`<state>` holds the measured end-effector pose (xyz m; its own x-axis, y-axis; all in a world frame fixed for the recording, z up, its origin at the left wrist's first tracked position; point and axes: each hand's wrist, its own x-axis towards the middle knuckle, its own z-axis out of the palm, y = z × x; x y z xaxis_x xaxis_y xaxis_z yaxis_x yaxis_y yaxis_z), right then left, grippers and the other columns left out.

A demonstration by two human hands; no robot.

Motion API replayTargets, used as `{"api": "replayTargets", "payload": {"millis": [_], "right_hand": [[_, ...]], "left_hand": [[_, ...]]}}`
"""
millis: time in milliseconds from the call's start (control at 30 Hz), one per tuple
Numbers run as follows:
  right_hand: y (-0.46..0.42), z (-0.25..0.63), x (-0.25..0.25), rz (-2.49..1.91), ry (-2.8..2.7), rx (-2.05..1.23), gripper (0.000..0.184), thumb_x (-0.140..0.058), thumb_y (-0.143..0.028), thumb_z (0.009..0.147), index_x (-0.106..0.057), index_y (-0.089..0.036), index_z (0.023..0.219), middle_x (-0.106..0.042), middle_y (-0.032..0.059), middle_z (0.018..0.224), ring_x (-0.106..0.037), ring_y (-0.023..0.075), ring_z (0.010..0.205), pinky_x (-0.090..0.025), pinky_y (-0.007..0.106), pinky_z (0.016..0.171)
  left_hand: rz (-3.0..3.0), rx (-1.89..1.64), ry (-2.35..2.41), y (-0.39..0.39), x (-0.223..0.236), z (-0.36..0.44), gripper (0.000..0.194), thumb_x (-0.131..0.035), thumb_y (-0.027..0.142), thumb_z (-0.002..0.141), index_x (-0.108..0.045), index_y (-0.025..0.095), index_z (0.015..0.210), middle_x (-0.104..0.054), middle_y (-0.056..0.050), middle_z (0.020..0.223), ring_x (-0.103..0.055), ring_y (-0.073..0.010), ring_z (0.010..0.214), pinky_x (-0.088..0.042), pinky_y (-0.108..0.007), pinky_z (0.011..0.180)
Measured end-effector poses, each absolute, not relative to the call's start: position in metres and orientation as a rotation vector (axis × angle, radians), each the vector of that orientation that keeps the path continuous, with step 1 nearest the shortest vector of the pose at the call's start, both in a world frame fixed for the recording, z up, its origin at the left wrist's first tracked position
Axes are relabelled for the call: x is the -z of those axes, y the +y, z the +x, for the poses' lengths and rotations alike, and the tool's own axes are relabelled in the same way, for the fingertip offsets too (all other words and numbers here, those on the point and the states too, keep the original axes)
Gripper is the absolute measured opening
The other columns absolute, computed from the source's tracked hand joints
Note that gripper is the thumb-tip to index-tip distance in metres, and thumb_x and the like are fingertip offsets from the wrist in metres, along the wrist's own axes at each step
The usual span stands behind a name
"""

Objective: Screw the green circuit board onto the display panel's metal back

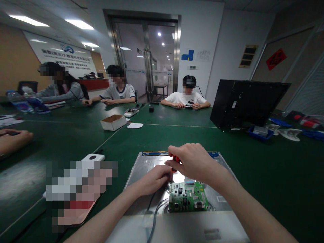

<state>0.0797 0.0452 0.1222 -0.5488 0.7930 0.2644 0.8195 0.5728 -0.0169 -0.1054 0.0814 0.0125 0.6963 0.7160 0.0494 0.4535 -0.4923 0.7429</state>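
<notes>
A metal display panel [138, 168] lies flat in front of me with its back up. A green circuit board [188, 197] sits on it, and grey cables run down from the board's left side. My right hand [196, 163] grips the red and black handle of a screwdriver [175, 162], held upright above the board's upper left corner. Close below that handle, the fingers of my left hand [159, 178] are drawn together by the same corner. What they pinch, and the screwdriver's tip, are hidden.
A phone and a pink case [93, 189] lie left of the panel. Farther off are a small open box [113, 122], a black monitor [248, 103] and a blue tray [260, 132]. Several people sit around the green table [177, 135]; another person's hand [16, 138] rests at left.
</notes>
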Motion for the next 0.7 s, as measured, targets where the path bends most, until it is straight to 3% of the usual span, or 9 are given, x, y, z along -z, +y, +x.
{"api": "replayTargets", "payload": {"millis": [100, 267, 400, 533, 700], "right_hand": [[0.0443, 0.0789, -0.1218, -1.322, -2.557, 0.117, 0.01, -0.057, -0.029, 0.092, -0.058, -0.022, 0.099, -0.072, 0.001, 0.078, -0.062, 0.0155, 0.064, -0.019, 0.028, 0.052], [0.0399, 0.079, -0.1248, -1.267, -2.559, 0.034, 0.022, -0.062, -0.023, 0.081, -0.055, -0.02, 0.102, -0.072, 0.0009, 0.083, -0.061, 0.0156, 0.065, -0.02, 0.027, 0.052], [0.0412, 0.08, -0.125, -1.272, -2.561, 0.052, 0.018, -0.062, -0.035, 0.089, -0.055, -0.021, 0.098, -0.072, 0.0, 0.08, -0.062, 0.0162, 0.064, -0.021, 0.027, 0.052], [0.0457, 0.0798, -0.1219, -1.319, -2.558, 0.136, 0.025, -0.057, -0.047, 0.095, -0.058, -0.022, 0.094, -0.071, 0.0004, 0.075, -0.062, 0.0165, 0.063, -0.019, 0.028, 0.052], [0.0454, 0.0783, -0.1209, -1.324, -2.545, 0.143, 0.014, -0.058, -0.036, 0.094, -0.058, -0.022, 0.095, -0.072, 0.0003, 0.077, -0.061, 0.0155, 0.064, -0.018, 0.028, 0.052]], "left_hand": [[2.158, -0.465, 0.872, 0.0825, -0.0113, -0.1049, 0.014, -0.042, 0.014, 0.072, -0.055, 0.019, 0.076, -0.061, -0.002, 0.08, -0.055, -0.0216, 0.08, -0.044, -0.03, 0.075], [2.154, -0.492, 0.789, 0.0835, -0.0123, -0.1039, 0.013, -0.042, 0.016, 0.077, -0.054, 0.018, 0.074, -0.059, -0.002, 0.077, -0.054, -0.0207, 0.076, -0.043, -0.03, 0.072], [2.18, -0.518, 0.818, 0.0812, -0.0151, -0.1038, 0.014, -0.043, 0.014, 0.079, -0.056, 0.018, 0.077, -0.063, -0.003, 0.084, -0.057, -0.0213, 0.08, -0.044, -0.031, 0.076], [2.209, -0.453, 0.908, 0.0795, -0.0144, -0.1049, 0.018, -0.042, 0.012, 0.079, -0.059, 0.018, 0.08, -0.065, -0.004, 0.089, -0.058, -0.0211, 0.084, -0.046, -0.031, 0.079], [2.21, -0.457, 0.911, 0.0822, -0.0091, -0.1061, 0.018, -0.043, 0.012, 0.077, -0.059, 0.017, 0.082, -0.064, -0.004, 0.084, -0.058, -0.0225, 0.084, -0.045, -0.032, 0.079]]}}
